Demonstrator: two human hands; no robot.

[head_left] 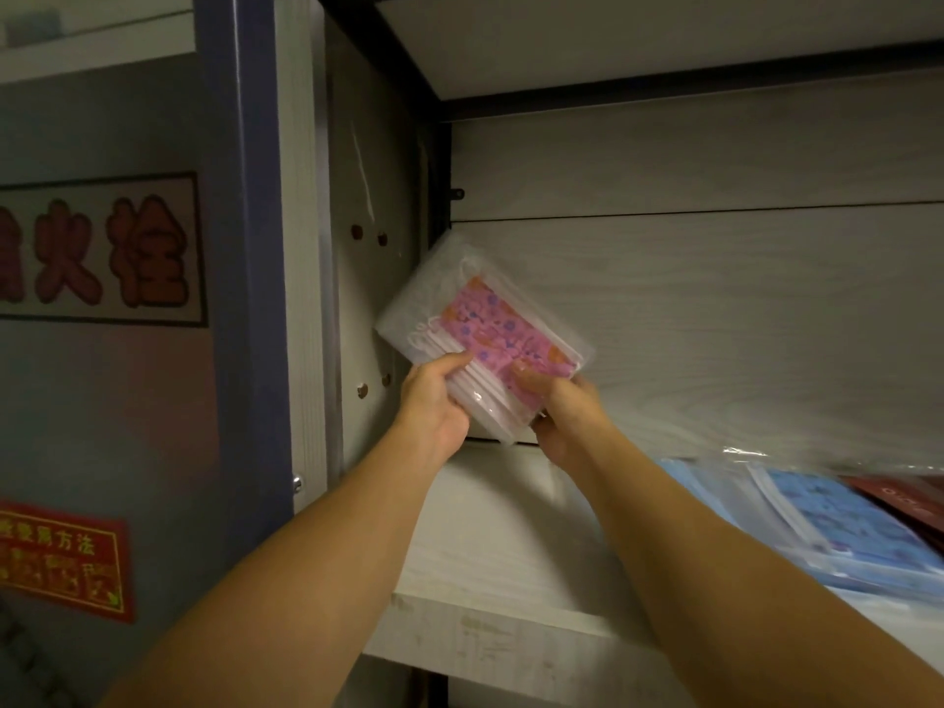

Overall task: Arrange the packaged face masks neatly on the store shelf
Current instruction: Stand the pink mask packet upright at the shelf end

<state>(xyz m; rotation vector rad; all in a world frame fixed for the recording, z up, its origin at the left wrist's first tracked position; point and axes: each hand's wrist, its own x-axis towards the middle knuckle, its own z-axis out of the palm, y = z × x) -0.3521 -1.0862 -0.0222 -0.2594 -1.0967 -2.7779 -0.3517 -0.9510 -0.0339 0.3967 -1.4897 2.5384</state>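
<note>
A clear plastic pack of pink flower-print face masks (490, 329) is held tilted in the back left corner of the pale wooden shelf (500, 544). My left hand (434, 401) grips its lower left edge, thumb on the front. My right hand (562, 406) grips its lower right corner, thumb pressed on the pink print. The pack's bottom edge sits near the shelf board; contact is hidden by my hands. More packs of blue masks (827, 523) lie flat on the shelf at the right.
The shelf's left side panel (368, 237) with peg holes stands right beside the pack. A dark red pack (909, 498) lies behind the blue ones. Another shelf board (613, 38) is overhead. A wall with red-lettered signs (97, 252) is at the left.
</note>
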